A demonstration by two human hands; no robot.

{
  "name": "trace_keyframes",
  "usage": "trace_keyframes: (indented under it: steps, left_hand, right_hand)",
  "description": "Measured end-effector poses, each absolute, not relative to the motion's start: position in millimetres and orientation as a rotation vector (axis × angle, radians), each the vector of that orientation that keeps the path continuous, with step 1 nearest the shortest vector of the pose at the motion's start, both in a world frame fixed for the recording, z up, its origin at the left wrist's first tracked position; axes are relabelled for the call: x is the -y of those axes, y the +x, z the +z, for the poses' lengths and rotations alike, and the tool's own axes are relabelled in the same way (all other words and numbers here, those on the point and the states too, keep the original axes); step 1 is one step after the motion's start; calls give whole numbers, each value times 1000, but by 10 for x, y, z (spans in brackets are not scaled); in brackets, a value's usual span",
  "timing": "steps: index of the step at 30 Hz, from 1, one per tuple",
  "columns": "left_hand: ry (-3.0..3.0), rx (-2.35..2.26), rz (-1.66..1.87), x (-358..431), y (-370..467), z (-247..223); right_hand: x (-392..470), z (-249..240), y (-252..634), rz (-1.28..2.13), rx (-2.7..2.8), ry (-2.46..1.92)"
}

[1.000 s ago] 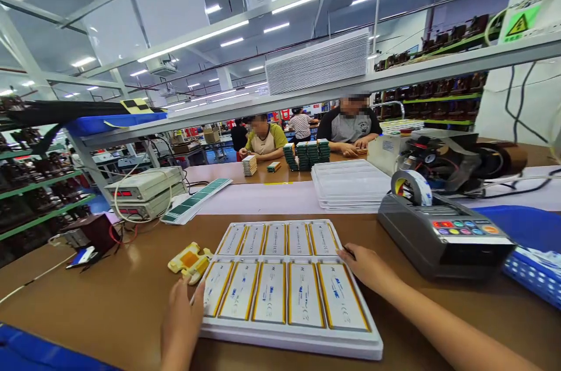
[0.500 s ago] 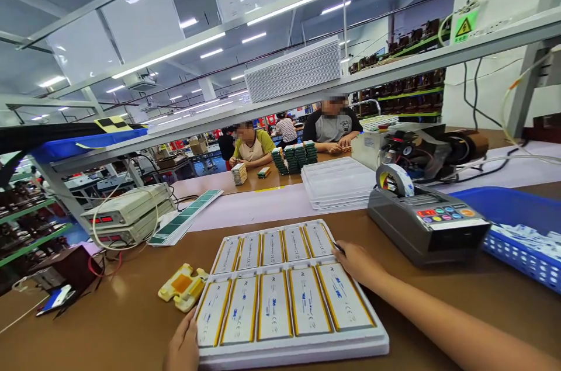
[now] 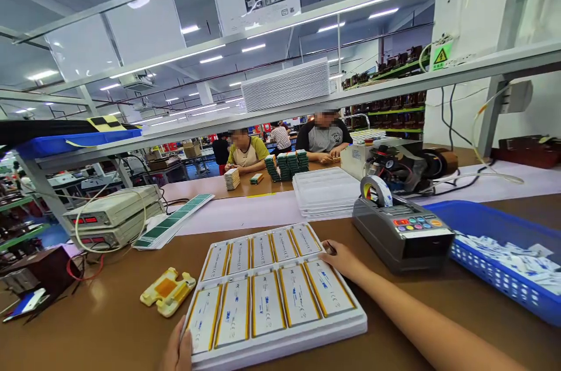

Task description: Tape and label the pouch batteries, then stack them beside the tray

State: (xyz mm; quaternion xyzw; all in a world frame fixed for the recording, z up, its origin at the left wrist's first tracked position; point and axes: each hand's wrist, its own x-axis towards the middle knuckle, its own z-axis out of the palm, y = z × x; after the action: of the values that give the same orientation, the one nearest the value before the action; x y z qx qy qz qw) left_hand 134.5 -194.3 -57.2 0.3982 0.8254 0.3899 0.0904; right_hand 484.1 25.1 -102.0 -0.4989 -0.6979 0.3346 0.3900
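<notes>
A white plastic tray (image 3: pixel 302 340) lies on the brown table, apparently stacked on another. Two rows of flat pouch batteries (image 3: pixel 264 314) with yellow edges fill it, and the front-row ones bear blue-printed strips. My left hand (image 3: pixel 176 349) grips the tray's near left side, its fingers partly cut off by the frame. At the far right side, my right hand (image 3: pixel 344 262) is closed on the rim, with a small dark thing showing by its fingers that I cannot make out. Left of the tray rests a yellowish plastic fixture (image 3: pixel 168 292).
A grey tape dispenser (image 3: pixel 403 236) and a blue basket (image 3: pixel 495 269) of white-and-blue pieces stand to the right. Behind are stacked white trays (image 3: pixel 326 190). Two stacked instruments (image 3: pixel 114 213) and green-and-white sheets (image 3: pixel 173 225) sit at left. Two people work across the table beneath an overhead shelf.
The view has shifted, so most things appear further left. Both hands stay on the tray, which keeps about the same place beside the yellowish fixture.
</notes>
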Motion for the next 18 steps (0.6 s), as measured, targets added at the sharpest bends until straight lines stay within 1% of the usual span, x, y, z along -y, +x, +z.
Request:
trace_keyframes:
  steps: [6,13,18]
  left_hand:
    - [1330,-2592,1084,1919,1409,-557]
    - [1430,-2460,1309,1912,1348,-597]
    - [1410,-2381,1361,1951,1492,-506]
  right_hand:
    - [-247,-955,4849,781,1807,-1358]
    - [-72,-826,4937,708,1913,-1326]
    - [-15,-770,4987,693,1992,-1294]
